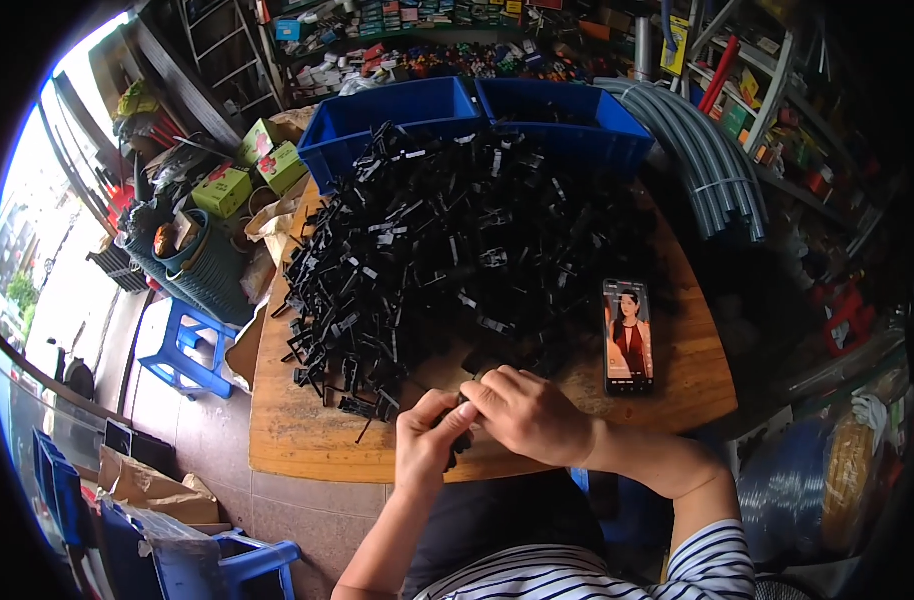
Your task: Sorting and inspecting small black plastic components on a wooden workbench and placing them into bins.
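Note:
Close together at the table's near edge, both my hands grip one small black plastic part [461, 440]. My left hand [426, 437] is closed around it, its thumb along the top. From the right, my right hand [529, 412] pinches its upper end, and the fingers hide most of its shape. Just beyond my hands lies a big heap of similar black plastic parts [427, 240], some with thin arms and shiny faces. The heap spreads over most of the wooden table [317, 440].
Two blue bins [397, 105] [567, 135] stand behind the heap. A lit phone [628, 340] lies on the table's right side. Grey coiled pipes [712, 165] are at the right rear. A blue stool [182, 340] and a woven basket [205, 265] stand on the left.

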Demonstrator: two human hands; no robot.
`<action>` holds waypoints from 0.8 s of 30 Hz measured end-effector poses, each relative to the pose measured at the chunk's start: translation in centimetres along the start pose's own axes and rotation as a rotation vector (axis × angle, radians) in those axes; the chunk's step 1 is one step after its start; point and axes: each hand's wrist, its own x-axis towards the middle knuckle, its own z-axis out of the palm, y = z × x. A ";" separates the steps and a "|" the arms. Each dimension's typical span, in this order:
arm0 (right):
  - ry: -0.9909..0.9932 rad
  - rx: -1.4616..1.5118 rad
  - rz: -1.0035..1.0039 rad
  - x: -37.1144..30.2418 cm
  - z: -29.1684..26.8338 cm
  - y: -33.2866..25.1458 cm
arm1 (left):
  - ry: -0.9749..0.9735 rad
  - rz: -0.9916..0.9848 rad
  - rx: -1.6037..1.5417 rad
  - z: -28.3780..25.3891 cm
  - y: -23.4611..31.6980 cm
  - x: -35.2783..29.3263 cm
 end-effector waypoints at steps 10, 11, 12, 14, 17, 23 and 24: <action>0.106 0.020 -0.114 -0.4 1.6 0.7 | 0.124 0.230 0.146 1.1 -1.1 -0.8; 0.108 0.014 -0.104 -0.3 1.6 0.6 | 0.134 0.136 -0.018 0.9 -1.2 -0.9; 0.103 0.045 -0.061 0.0 1.6 0.5 | 0.143 0.039 -0.180 0.7 -1.1 -0.9; 0.097 0.114 0.016 0.4 1.4 0.2 | 0.153 -0.030 -0.379 0.5 -1.1 -0.5; 0.216 0.157 0.110 0.2 -0.3 -0.1 | 0.071 -0.171 -0.692 -1.5 -1.4 0.9; 0.078 -0.082 0.223 -0.1 1.2 4.5 | -0.163 -0.303 -1.000 -2.0 1.2 3.6; 0.022 -0.073 0.179 -0.4 1.2 4.5 | -0.194 -0.317 -1.007 -1.5 2.2 4.4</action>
